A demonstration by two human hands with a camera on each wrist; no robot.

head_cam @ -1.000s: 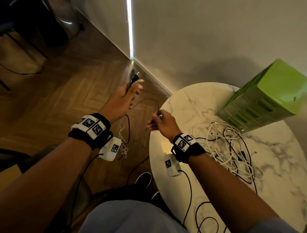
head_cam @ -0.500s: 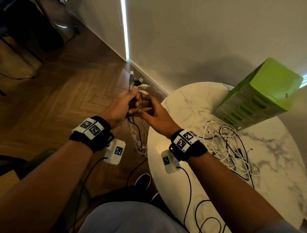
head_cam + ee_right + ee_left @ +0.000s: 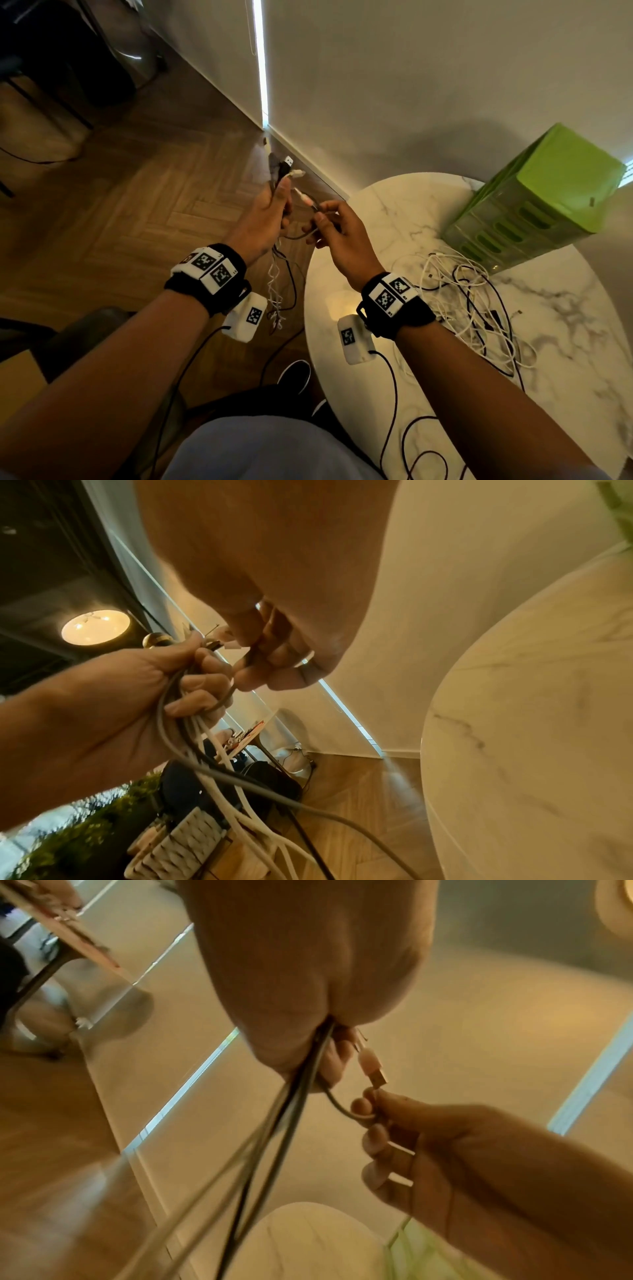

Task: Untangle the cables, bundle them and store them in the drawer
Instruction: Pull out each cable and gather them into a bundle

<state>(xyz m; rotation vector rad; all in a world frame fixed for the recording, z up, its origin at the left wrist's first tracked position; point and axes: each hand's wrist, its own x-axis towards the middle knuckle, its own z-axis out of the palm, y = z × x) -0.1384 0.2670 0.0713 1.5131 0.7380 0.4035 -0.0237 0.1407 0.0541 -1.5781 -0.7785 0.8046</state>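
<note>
Cables gathered in your left hand (image 3: 265,219) form a bunch (image 3: 280,270) of black, grey and white strands; your fingers are curled round them, the plug ends (image 3: 289,168) stick up above your fist, and the rest hangs down toward the wooden floor (image 3: 120,212), beside the desk edge. Your right hand (image 3: 337,233) is just beside the left, pinching a single grey cable (image 3: 337,1106) between thumb and fingertips; that cable curves in a short loop back into your left fist. A white USB plug (image 3: 371,1069) pokes out of the left fist, its metal tip close to your right fingertips (image 3: 363,1104).

On the round marble desk (image 3: 394,212) to your right lies a loose tangle of white and black cables (image 3: 479,305), well apart from both hands. Behind it, near the wall, stands the green drawer unit (image 3: 544,202), its drawers pushed in.
</note>
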